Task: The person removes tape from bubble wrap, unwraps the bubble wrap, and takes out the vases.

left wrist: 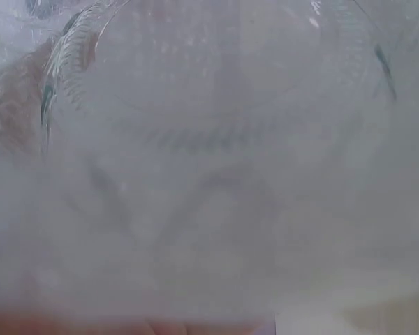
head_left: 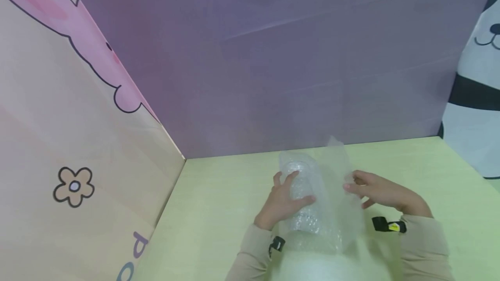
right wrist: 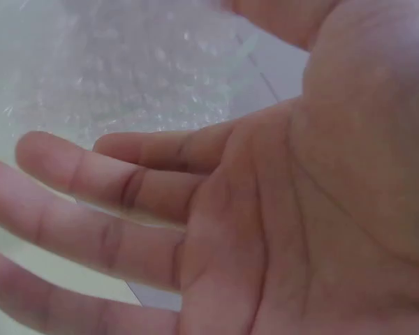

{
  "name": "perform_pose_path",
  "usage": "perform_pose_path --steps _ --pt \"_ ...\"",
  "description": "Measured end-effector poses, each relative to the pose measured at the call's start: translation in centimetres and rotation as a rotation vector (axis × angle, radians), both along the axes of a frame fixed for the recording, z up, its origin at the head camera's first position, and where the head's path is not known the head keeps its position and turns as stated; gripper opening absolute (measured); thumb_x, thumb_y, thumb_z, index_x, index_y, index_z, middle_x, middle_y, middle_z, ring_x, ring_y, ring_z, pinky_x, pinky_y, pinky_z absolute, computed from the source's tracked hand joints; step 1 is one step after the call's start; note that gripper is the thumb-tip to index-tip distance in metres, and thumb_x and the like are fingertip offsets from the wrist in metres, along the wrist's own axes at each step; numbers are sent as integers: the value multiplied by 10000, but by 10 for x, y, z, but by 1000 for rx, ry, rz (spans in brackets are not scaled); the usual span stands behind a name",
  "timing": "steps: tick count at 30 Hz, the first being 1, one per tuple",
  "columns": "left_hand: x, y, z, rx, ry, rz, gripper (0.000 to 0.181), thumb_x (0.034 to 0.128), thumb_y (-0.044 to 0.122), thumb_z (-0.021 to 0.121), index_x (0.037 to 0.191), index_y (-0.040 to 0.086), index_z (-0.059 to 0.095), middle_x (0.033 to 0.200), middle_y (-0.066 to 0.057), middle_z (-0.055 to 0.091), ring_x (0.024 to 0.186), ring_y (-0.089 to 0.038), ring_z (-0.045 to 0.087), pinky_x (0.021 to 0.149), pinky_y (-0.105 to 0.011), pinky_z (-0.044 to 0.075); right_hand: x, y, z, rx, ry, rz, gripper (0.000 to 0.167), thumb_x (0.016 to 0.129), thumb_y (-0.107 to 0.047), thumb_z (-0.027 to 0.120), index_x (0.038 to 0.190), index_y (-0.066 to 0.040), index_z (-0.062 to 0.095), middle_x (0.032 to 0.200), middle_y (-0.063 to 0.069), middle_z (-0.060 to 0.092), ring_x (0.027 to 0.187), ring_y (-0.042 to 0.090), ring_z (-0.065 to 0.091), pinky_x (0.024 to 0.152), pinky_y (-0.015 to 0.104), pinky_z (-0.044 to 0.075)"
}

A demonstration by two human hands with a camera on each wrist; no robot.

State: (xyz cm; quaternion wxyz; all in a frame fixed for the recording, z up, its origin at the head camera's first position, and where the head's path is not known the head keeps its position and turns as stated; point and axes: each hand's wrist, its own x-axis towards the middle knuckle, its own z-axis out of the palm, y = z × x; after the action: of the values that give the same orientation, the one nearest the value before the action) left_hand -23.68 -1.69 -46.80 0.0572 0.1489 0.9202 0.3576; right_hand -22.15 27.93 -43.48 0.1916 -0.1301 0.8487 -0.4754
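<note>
A clear glass object (head_left: 304,216) lies on the table inside transparent bubble wrap (head_left: 328,233). My left hand (head_left: 284,203) grips it from the left through the plastic, thumb on top and fingers spread round its far part. To the right, my right hand (head_left: 380,192) pinches the raised loose edge of the wrap near the thumb tip. In the left wrist view, a ridged glass rim (left wrist: 209,136) shows blurred through the plastic. The right wrist view has the right hand (right wrist: 244,202) with several fingers loosely extended beside the bubble wrap (right wrist: 126,77); the pinch itself is out of that view.
The pale green table (head_left: 211,203) meets a purple-grey backdrop (head_left: 273,64) behind the wrap. A light panel (head_left: 74,112) with cartoon drawings stands at the left, and a panda print (head_left: 476,133) is at the right.
</note>
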Motion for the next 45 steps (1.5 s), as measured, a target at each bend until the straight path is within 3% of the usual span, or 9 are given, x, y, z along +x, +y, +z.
perform_pose_path --steps 2,6,8,12,19,31,39,45 --pt "1 0 0 5 -3 0 929 845 696 685 1605 298 328 1689 -209 142 1347 -446 534 1069 -610 501 0 2 -1 11 6 9 670 1050 -333 560 1497 95 305 1379 351 493 1174 361 591 782 392 630" --pt "2 1 2 16 -3 -1 920 847 680 693 1602 294 335 1690 -213 138 1350 -444 533 1068 -609 503 -1 7 -4 -2 15 20 604 1031 -227 576 1491 79 333 1155 223 642 975 256 631 736 393 601" --pt "2 1 3 20 -1 -2 920 848 677 695 1603 293 334 1692 -215 135 1355 -447 528 1070 -612 500 -2 10 -5 -14 21 14 589 1019 -173 571 1492 82 330 1033 172 650 887 247 628 719 398 595" --pt "2 1 2 29 3 0 921 850 678 691 1605 294 329 1694 -214 133 1366 -456 514 1077 -622 490 -2 15 -6 -27 59 -24 596 1000 -115 555 1504 90 312 978 163 647 872 266 655 734 372 608" --pt "1 5 -2 76 -6 -10 928 857 678 687 1615 310 298 1714 -182 102 1397 -450 490 1100 -637 463 -3 26 -11 -51 128 -84 590 1015 -81 532 1512 108 275 986 180 652 875 231 668 734 337 634" --pt "3 18 -5 151 7 -14 887 861 614 725 1597 301 341 1710 -149 145 1443 -400 454 1139 -615 434 2 44 -13 -33 170 -158 528 1035 -63 501 1481 129 297 999 189 649 811 187 674 712 321 633" --pt "1 17 -9 152 -9 -10 862 866 613 721 1589 320 353 1711 -138 147 1448 -398 446 1144 -625 423 5 54 -14 85 107 -158 539 1052 -111 492 1484 142 293 1108 211 661 906 215 676 748 309 602" --pt "0 15 -9 163 -5 -25 847 869 605 722 1583 326 364 1710 -127 160 1451 -385 447 1152 -621 416 5 65 -19 140 32 -158 551 1055 -143 494 1478 146 291 1041 132 668 869 176 616 703 312 564"
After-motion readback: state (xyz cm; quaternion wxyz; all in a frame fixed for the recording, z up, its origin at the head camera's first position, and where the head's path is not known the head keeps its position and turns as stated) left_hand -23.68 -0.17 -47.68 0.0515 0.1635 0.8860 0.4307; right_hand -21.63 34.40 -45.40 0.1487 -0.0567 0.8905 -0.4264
